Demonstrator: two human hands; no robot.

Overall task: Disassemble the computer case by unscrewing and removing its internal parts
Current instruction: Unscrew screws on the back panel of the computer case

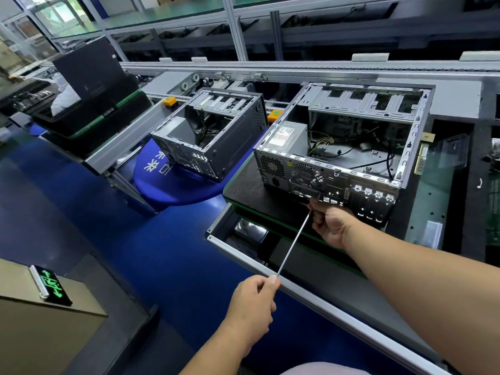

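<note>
An open computer case (351,147) lies on its side on a black pallet (246,185), rear panel facing me. Inside are a grey power supply (286,136) at the left and loose cables (351,150). A long screwdriver (293,243) runs from low centre up to the rear panel. My left hand (253,301) grips its orange handle, mostly hidden in the fist. My right hand (331,223) pinches the shaft near the tip, right against the case's rear panel below the fan grille (305,175).
A second open case (213,133) sits on a blue round stand (173,185) to the left. A green circuit board and a clear plastic tray (451,152) lie right of the case. The conveyor's aluminium rail (324,301) crosses in front. A box with a green exit sign (51,285) stands low left.
</note>
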